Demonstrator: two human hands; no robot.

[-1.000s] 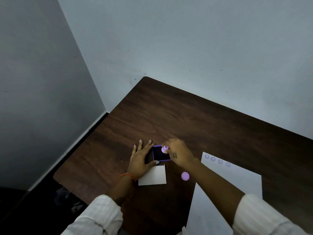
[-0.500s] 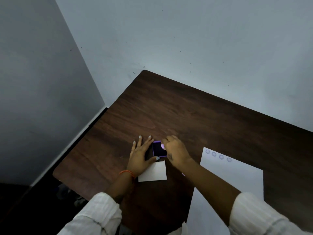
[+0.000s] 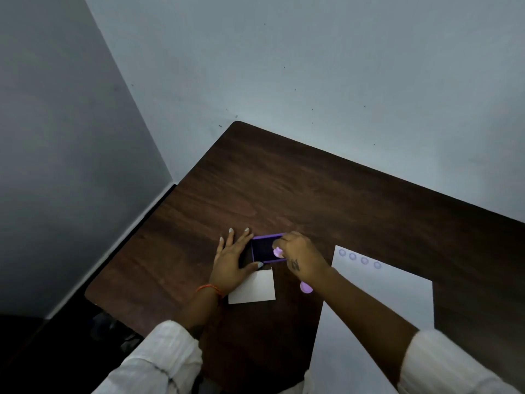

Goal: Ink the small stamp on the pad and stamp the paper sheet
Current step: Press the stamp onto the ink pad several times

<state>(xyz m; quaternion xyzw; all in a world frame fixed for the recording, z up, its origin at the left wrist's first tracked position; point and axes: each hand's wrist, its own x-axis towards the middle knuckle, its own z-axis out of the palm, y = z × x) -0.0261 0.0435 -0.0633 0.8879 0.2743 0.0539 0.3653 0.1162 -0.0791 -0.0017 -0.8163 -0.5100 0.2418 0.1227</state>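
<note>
A purple-framed ink pad (image 3: 264, 250) with a dark inked face lies on the brown table (image 3: 284, 189). My right hand (image 3: 301, 255) holds a small lilac stamp (image 3: 277, 252) over the pad's right side; whether it touches the ink I cannot tell. My left hand (image 3: 233, 258) lies flat on the table at the pad's left edge, fingers spread, thumb against its near corner. The white paper sheet (image 3: 397, 291) lies to the right, with a row of several round purple prints (image 3: 359, 259) along its far edge.
A small white card (image 3: 252, 287) lies just below the pad. A round lilac cap (image 3: 306, 287) sits by my right wrist, partly hidden. Walls close in behind and at the left of the table's corner (image 3: 237, 123).
The stamp has shifted slightly on the pad's right side under my right hand. My left hand has stayed by the pad. The lilac cap shows again beside my wrist.
</note>
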